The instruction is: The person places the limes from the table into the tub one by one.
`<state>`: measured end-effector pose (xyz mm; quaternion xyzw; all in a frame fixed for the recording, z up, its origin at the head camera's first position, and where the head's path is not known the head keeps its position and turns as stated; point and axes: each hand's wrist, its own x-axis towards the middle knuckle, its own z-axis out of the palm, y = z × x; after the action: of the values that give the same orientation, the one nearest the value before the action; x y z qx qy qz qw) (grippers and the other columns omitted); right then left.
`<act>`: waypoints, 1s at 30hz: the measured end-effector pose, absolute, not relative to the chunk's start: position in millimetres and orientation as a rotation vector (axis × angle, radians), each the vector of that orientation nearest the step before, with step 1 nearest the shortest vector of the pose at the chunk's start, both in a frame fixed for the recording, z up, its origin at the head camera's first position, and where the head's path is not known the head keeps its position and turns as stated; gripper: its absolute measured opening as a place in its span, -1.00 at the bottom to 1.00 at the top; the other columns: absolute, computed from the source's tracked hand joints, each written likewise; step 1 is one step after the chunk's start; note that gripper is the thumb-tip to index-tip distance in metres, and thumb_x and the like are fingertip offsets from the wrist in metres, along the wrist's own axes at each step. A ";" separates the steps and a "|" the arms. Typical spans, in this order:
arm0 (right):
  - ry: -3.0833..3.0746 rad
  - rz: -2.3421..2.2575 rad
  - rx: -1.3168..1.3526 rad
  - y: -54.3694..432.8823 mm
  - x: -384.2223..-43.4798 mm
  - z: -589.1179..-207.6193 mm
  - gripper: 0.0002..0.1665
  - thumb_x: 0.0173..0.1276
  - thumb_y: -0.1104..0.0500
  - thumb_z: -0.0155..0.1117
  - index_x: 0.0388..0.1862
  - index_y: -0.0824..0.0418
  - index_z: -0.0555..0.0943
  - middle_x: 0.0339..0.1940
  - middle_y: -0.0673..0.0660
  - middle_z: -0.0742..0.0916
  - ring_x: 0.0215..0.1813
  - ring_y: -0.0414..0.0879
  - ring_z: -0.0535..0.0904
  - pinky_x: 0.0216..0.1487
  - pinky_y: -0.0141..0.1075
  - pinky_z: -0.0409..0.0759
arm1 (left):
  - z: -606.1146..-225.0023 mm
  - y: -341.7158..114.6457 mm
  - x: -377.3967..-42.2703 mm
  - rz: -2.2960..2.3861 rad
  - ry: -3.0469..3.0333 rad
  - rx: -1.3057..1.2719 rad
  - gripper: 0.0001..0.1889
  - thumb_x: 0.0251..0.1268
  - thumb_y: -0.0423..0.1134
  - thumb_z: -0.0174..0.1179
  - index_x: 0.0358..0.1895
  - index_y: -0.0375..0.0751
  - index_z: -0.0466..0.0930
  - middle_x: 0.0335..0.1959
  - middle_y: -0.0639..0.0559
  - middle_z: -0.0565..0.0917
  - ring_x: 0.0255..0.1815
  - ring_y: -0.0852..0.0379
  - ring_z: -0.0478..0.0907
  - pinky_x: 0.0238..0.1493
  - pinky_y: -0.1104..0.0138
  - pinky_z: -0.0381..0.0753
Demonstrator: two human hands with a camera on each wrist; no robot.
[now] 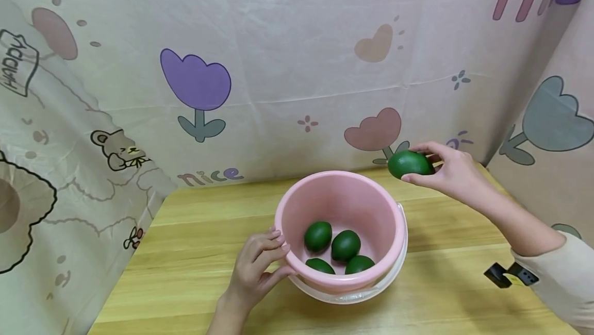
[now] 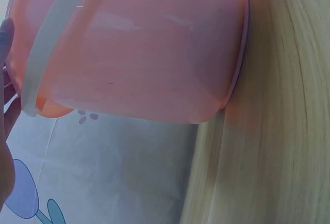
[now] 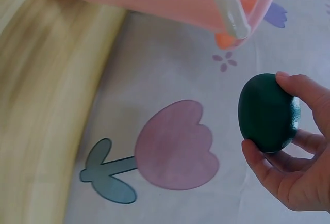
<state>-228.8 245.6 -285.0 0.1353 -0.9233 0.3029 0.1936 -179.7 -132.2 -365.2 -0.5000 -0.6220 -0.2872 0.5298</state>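
A pink bucket stands upright on the wooden table, its white handle lowered along the near side. Several dark green, egg-shaped fruits lie at its bottom; the bucket's near rim partly hides two of them. My left hand holds the bucket's left rim, with fingertips over the edge and the thumb against the outside. Right of the bucket and above the table, my right hand grips another smooth green fruit between thumb and fingers. In the right wrist view this fruit is clear of the bucket.
The wooden table reaches back to a pale cloth printed with flowers, which also hangs at both sides. A small black device sits at my right sleeve's cuff.
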 end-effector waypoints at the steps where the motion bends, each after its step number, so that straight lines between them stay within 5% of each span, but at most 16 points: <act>1: -2.590 0.846 0.384 244.2 -228.1 -282.9 -0.35 -0.05 0.02 0.58 0.05 0.14 0.56 -0.15 0.32 0.67 -0.16 0.22 0.63 -0.39 -0.32 0.62 | -365.6 -132.2 -179.6 -0.687 -1.486 -1.194 -0.59 0.24 -0.03 0.18 -0.44 -0.40 0.62 -0.41 -0.22 0.60 -0.31 -0.11 0.55 -0.01 0.35 0.66; 9: -2.631 0.906 0.445 235.5 -222.7 -267.7 -0.34 -0.02 0.01 0.56 0.07 0.13 0.55 -0.16 0.29 0.68 -0.19 0.16 0.64 -0.45 -0.48 0.60 | -366.5 -132.0 -178.9 -0.690 -1.487 -1.193 -0.59 0.24 -0.03 0.19 -0.44 -0.40 0.63 -0.40 -0.22 0.60 -0.30 -0.11 0.55 0.02 0.35 0.66; 30: -2.644 1.055 0.683 189.8 -211.6 -250.1 -0.41 -0.02 -0.01 0.56 0.02 0.03 0.56 -0.22 0.00 0.68 -0.22 -0.13 0.59 -0.28 -0.45 0.66 | -365.4 -132.4 -180.1 -0.682 -1.477 -1.198 -0.60 0.25 -0.04 0.19 -0.43 -0.41 0.63 -0.41 -0.22 0.60 -0.31 -0.12 0.56 0.01 0.34 0.67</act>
<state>-211.6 189.8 -250.1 0.2320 -0.8979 0.3584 0.1070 -180.1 -132.4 -365.4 -0.5021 -0.6191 -0.2858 0.5319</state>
